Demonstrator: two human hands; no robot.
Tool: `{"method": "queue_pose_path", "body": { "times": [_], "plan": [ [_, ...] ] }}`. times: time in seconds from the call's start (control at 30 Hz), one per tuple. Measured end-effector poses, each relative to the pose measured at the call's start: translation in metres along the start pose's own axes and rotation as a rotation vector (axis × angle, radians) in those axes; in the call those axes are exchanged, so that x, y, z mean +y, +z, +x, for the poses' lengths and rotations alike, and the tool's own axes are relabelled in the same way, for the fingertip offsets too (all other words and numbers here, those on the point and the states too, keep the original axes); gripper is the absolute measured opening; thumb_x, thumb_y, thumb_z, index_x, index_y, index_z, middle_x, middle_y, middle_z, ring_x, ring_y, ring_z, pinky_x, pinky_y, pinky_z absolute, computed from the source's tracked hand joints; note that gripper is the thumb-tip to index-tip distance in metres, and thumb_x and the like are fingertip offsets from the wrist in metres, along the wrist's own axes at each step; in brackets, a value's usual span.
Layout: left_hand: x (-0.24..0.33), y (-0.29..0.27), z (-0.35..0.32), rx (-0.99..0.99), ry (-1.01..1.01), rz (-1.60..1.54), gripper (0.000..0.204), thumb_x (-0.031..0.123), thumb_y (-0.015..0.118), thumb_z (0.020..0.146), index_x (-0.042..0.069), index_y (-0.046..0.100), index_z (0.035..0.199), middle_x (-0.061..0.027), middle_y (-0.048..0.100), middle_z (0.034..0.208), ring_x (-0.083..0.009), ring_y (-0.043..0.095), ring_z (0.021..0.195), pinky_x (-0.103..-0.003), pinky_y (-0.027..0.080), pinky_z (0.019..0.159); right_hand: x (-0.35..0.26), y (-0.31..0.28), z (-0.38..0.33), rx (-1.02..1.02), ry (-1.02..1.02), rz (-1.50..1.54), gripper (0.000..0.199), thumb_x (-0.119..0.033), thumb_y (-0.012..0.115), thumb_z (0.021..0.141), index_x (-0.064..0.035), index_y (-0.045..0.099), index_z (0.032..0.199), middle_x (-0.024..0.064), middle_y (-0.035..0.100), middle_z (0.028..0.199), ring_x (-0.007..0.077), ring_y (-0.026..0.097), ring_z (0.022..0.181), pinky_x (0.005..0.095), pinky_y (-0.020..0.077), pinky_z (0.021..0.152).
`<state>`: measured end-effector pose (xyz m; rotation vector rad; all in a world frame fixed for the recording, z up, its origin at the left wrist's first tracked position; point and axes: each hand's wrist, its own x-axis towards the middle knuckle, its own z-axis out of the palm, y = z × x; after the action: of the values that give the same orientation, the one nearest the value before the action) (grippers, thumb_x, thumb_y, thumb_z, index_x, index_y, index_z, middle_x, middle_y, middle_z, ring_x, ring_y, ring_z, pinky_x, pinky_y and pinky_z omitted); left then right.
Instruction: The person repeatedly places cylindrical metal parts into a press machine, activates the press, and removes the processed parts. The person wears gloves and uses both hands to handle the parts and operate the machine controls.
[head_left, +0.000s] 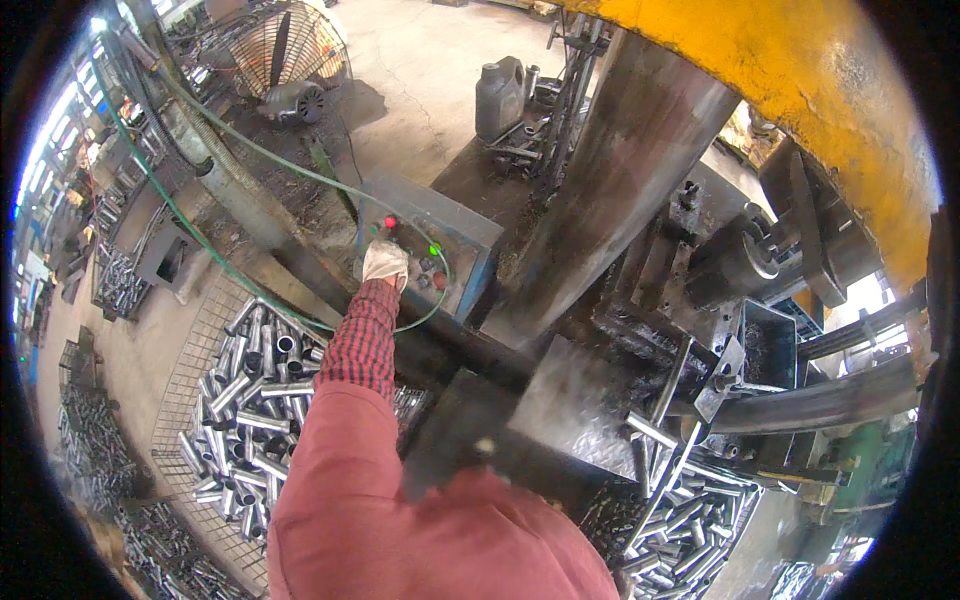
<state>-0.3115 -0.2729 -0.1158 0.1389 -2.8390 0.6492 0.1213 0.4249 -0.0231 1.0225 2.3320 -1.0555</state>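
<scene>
My left hand (386, 263), in an off-white glove, reaches forward onto a blue-grey control box (470, 232). It lies over the box's button panel, and its fingers are hidden under the glove's back. Just beyond the hand stands a red button (390, 221). To its right are a lit green button (435, 249) and a dull red button (439, 281), with dark knobs between. A checked cuff shows under my dark red sleeve (335, 440). Nowhere in the picture does my right hand appear.
A wire basket of metal tubes (250, 420) stands at left; more cut tubes (690, 530) lie at lower right. A thick steel column (620, 170) and yellow machine frame (800, 70) rise at right. A green hose (300, 175) loops around the box. Behind are a fan (285, 50) and black jug (498, 100).
</scene>
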Motion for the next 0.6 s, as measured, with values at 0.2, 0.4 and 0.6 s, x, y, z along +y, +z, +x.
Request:
{"method": "queue_pose_path", "body": {
  "times": [0.2,0.4,0.6],
  "plan": [
    [-0.024,0.083,-0.046,0.128,-0.102,-0.155,0.015,0.023,0.062,0.092,0.017,0.072,0.101,-0.0045,0.072,0.099,-0.0235,0.070,0.090,-0.042,0.054,0.081,0.005,0.001,-0.001,-0.016,-0.025,0.000,0.026,-0.018,0.067,0.099,-0.0050,0.076,0.120,0.0154,0.079,0.105,0.0308,0.075,0.099,0.0455,0.0595,0.087],
    [-0.005,0.078,-0.061,-0.171,-0.032,-0.169,0.030,0.023,0.058,0.098,0.017,0.079,0.118,-0.0051,0.079,0.115,-0.0215,0.074,0.108,-0.039,0.052,0.103,0.013,-0.002,-0.007,-0.011,-0.026,0.000,0.026,-0.018,0.067,0.100,-0.0048,0.076,0.120,0.0151,0.079,0.105,0.0303,0.075,0.099,0.0453,0.0594,0.087],
    [0.003,0.055,-0.042,-0.122,-0.113,-0.252,0.035,0.024,0.055,0.102,0.018,0.083,0.121,-0.0034,0.083,0.113,-0.0215,0.078,0.107,-0.036,0.050,0.114,0.024,-0.005,-0.016,-0.002,-0.015,0.005,0.026,-0.018,0.067,0.100,-0.0046,0.076,0.120,0.0148,0.078,0.105,0.0298,0.075,0.099,0.0450,0.0593,0.087]
  ]
}}
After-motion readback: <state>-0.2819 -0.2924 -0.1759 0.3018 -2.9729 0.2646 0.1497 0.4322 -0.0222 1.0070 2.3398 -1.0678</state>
